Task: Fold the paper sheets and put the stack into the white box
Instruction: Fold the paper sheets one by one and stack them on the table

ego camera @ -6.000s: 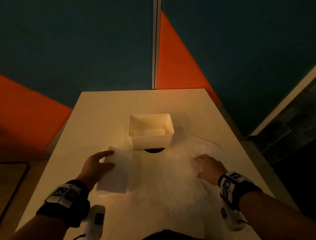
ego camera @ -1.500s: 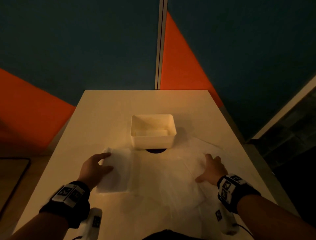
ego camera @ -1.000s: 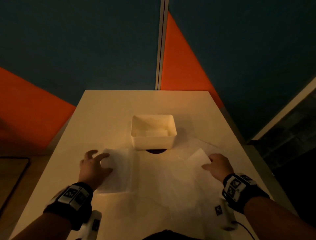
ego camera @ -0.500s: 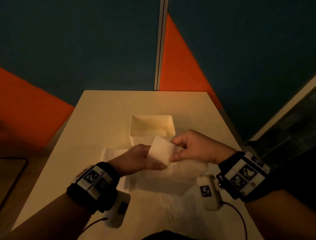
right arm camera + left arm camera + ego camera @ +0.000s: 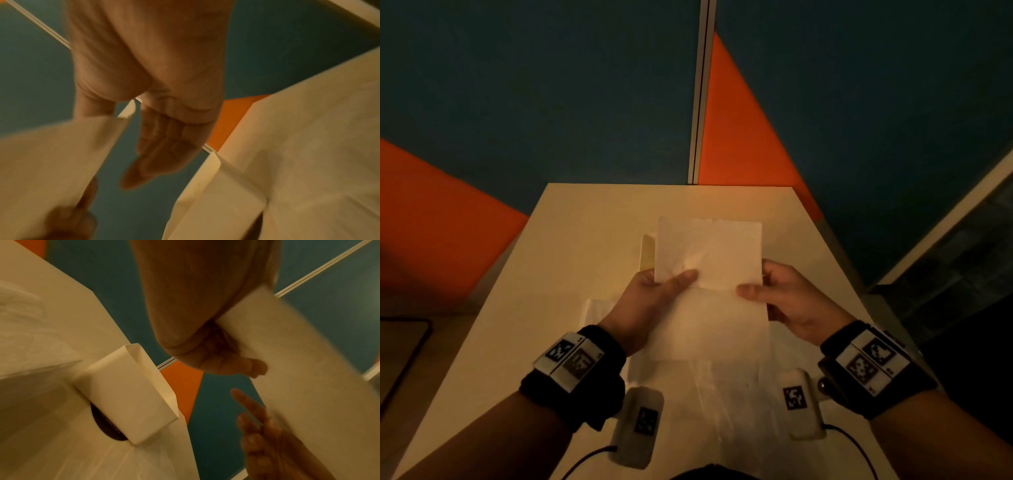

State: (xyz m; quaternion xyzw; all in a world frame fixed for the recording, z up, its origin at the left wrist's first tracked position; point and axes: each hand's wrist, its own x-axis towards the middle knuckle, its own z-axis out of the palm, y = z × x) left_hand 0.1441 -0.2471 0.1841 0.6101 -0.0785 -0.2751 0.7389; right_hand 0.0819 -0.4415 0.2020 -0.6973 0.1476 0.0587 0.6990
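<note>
From the head view I see a paper sheet [image 5: 709, 253] held up above the table [image 5: 585, 240], hiding nearly all of the white box [image 5: 648, 251]; only a strip of its left wall shows. The left wrist view gives me the whole box [image 5: 127, 395] standing on the table over a dark round spot [image 5: 107, 426], though its inside stays out of sight. My left hand [image 5: 650, 298] pinches the sheet's lower left edge, thumb on top. My right hand [image 5: 787, 298] pinches the lower right edge the same way. A folded stack [image 5: 594, 311] lies on the table, just left of my left wrist.
</note>
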